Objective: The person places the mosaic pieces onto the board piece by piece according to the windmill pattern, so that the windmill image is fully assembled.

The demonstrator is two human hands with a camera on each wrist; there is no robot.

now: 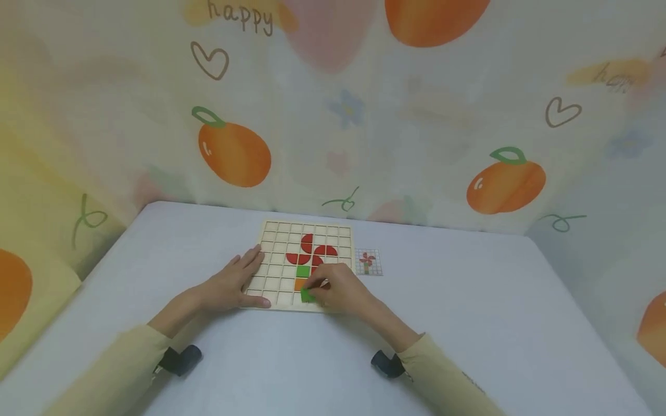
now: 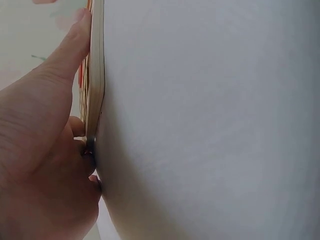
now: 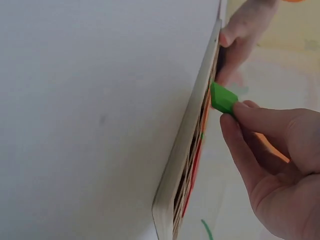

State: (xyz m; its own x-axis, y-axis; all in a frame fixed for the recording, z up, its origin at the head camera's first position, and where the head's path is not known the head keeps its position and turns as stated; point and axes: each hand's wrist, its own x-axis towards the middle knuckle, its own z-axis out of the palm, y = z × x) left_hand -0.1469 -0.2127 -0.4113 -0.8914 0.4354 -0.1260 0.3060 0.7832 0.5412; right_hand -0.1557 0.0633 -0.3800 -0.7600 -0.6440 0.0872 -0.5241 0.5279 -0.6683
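A wooden grid board (image 1: 273,283) lies flat on the table. Set in its cells are several red quarter-round tiles (image 1: 326,250) in a pinwheel, with a green square tile (image 1: 303,271) and an orange tile (image 1: 300,284) below them. Between thumb and fingertips my right hand (image 1: 340,289) pinches another green tile (image 3: 223,98), held tilted at the board's near edge, beneath the orange one. My left hand (image 1: 224,287) rests on the board's left edge, fingers spread and thumb on the near left corner. The right hand hides some cells.
Just right of the board lies a small pattern card (image 1: 369,262) with a red pinwheel printed on a grid. A white cloth covers the table (image 1: 468,312). Behind it hangs a curtain (image 1: 406,127) printed with oranges.
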